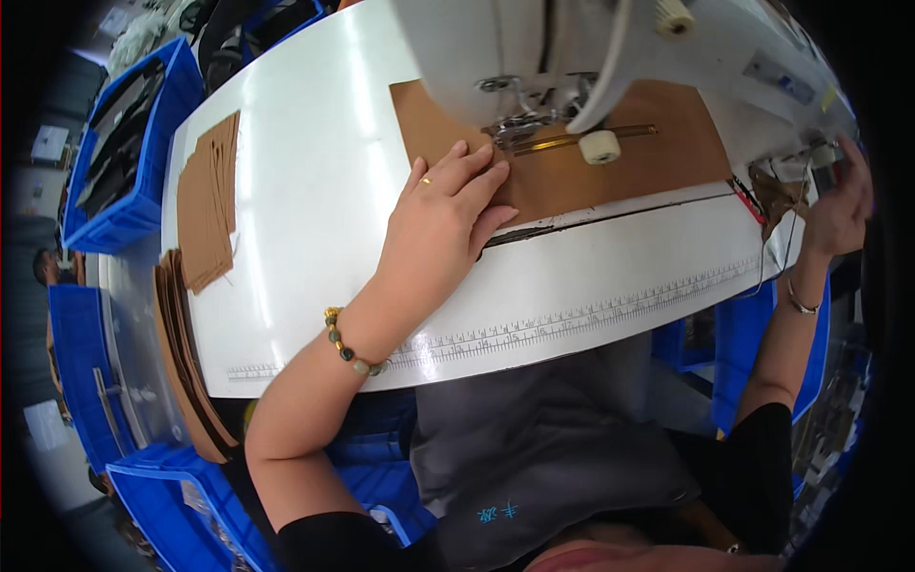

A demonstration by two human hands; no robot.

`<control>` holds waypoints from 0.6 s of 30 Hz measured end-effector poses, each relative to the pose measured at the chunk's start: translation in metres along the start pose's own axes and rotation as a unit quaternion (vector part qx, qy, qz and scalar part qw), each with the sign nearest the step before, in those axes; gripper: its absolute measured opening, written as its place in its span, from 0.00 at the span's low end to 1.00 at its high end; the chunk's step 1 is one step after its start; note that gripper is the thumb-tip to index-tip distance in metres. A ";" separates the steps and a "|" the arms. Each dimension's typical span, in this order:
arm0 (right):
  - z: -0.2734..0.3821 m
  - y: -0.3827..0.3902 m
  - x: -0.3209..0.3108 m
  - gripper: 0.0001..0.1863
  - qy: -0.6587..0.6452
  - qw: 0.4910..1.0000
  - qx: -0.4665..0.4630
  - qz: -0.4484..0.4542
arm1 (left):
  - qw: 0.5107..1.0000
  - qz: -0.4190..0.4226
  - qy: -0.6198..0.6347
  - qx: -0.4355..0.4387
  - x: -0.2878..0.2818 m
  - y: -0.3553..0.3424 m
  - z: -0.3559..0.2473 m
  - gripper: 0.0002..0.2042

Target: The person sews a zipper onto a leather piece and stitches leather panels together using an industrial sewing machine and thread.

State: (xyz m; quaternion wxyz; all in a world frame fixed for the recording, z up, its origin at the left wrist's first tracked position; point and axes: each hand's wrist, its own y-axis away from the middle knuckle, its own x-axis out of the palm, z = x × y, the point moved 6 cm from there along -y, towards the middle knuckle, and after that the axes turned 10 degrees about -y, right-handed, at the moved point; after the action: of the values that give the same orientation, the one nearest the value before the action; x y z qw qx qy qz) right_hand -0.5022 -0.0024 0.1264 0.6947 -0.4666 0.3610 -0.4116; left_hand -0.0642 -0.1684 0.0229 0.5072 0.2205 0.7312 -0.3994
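Observation:
A brown leather-like panel (562, 186) lies on the white table under the head of a sewing machine (534, 57). Set into the panel is a narrow strip with a gold zipper (629, 132), partly hidden behind the machine's white roller (599, 147). My left hand (448, 195) rests flat on the panel's left part, fingers spread, their tips close to the presser foot (515, 129). At the machine's far right end, my right hand (841, 205) has its fingers curled round the handwheel (823, 170), which it mostly covers.
Brown cut pieces (208, 205) lie stacked at the table's left, with longer brown strips (181, 353) hanging by its edge. A printed ruler (534, 324) runs along the front edge. Blue bins (152, 181) stand at the left, one holding dark pieces; another blue bin (777, 353) is at the right.

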 end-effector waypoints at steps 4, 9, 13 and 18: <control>0.140 0.076 0.153 0.05 -0.067 0.872 -0.148 0.461 | 1.000 0.002 -0.023 -0.009 -0.006 -0.006 -0.002 0.19; 0.166 0.112 0.230 0.13 -0.127 0.875 -0.102 0.457 | 1.000 0.013 -0.025 -0.006 -0.008 -0.008 -0.007 0.17; 0.165 0.131 0.243 0.17 -0.116 0.866 -0.122 0.471 | 0.999 -0.004 -0.036 -0.005 -0.006 -0.008 -0.008 0.17; 0.161 0.135 0.243 0.18 -0.114 0.859 -0.102 0.489 | 0.999 0.003 -0.044 -0.005 -0.006 -0.009 -0.007 0.18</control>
State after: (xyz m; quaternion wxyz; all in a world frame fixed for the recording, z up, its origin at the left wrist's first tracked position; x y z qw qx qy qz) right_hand -0.2307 -0.1363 0.0187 0.7914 -0.3417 0.5010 0.0765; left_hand -0.0724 -0.1670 0.0328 0.5414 0.2018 0.7095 -0.4035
